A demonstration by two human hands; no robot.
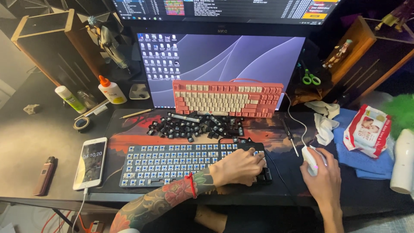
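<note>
Left hand [239,166] palm-down on bare keyboard [172,164]; right hand [322,174] cups mouse [311,159].

Looking steeply down from head height, close over the table [26,142], facing the monitor [224,64] at the far edge.

The left hand [239,166] covers the right end of the stripped keyboard [172,164], so the switches beneath it cannot be seen. The right hand [323,177] hides most of the white mouse [309,156]; whether its fingers [314,166] press a button cannot be told. The upper monitor [224,9] is cut off by the top edge. The white bottle [403,162] runs off the right edge. The loose black keycaps [196,126] are too small to tell apart.
</note>
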